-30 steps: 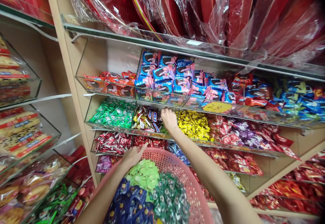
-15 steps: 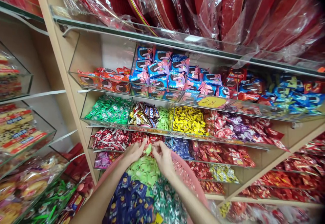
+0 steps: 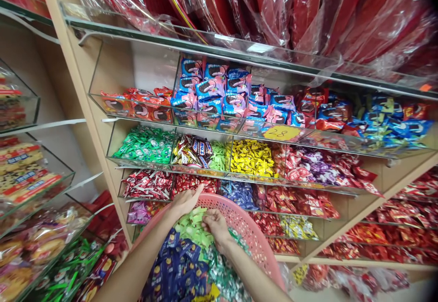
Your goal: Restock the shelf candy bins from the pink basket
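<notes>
Now lowering the right hand [image 3: 217, 227] onto the light green sweets [image 3: 192, 228] at lower centre, after holding it higher by the far rim a moment ago; curling its fingers partway, leaving unclear whether it has a packet. Keeping the left hand [image 3: 185, 201] by the pink basket [image 3: 256, 234], stretching its fingers upward, hiding any grip. No longer showing a packet between the hands, so probably adding it to the pile beside the dark blue sweets [image 3: 178, 265].

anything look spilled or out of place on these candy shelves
Red-wrapped sweets at the right end of the clear glass shelf holding yellow-wrapped sweets seem to trail past its edge, looking half spilled. Nothing else stands out.
</notes>
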`<state>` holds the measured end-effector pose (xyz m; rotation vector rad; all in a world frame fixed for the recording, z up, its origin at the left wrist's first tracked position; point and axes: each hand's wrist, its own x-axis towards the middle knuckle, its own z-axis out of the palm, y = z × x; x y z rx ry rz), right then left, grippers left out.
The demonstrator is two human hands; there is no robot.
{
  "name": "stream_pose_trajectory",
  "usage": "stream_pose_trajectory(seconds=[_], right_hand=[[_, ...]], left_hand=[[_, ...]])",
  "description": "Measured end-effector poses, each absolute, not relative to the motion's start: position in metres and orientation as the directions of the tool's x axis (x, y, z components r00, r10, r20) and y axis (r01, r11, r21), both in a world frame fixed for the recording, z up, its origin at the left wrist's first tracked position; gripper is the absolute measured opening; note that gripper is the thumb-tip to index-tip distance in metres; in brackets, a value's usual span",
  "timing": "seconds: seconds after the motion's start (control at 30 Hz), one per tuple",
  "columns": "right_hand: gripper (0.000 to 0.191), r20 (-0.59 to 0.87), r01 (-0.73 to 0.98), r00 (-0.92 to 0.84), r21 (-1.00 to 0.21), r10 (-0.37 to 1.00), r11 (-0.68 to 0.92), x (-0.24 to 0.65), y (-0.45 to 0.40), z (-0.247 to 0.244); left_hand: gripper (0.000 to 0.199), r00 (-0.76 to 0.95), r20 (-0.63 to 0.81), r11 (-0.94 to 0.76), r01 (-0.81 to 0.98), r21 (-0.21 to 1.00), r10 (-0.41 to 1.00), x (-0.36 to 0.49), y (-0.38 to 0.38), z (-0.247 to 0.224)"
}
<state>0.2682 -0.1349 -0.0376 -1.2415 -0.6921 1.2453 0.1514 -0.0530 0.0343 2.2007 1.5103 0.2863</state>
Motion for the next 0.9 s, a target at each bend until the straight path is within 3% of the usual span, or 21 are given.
stream_pose_trajectory(seconds=[0.2,0.4,0.63,0.9], right_hand=[[0.023,-0.097,-0.164,0.175,-0.984,0.98,-0.068,0.269,-0.141,-0.046],[0.022,0.022,0.049,0.226,-0.999,0.974,0.011,0.272,-0.133,-0.042],[0.029,0.286,0.393,0.175,-0.898,0.942,0.199,0.271,-0.12,-0.032],[0.04,0.321,0.47,0.182,-0.859,0.929,0.204,0.271,-0.118,-0.034]], left_hand=[[0.081,0.396,-0.084,-0.321,0.835,0.446,0.914,0.165,-0.059,0.041],[0.08,0.406,-0.059,-0.349,0.842,0.411,0.912,0.169,-0.061,0.046],[0.078,0.397,-0.042,-0.348,0.847,0.401,0.917,0.166,-0.059,0.046],[0.082,0.397,-0.048,-0.344,0.843,0.414,0.917,0.161,-0.057,0.043]])
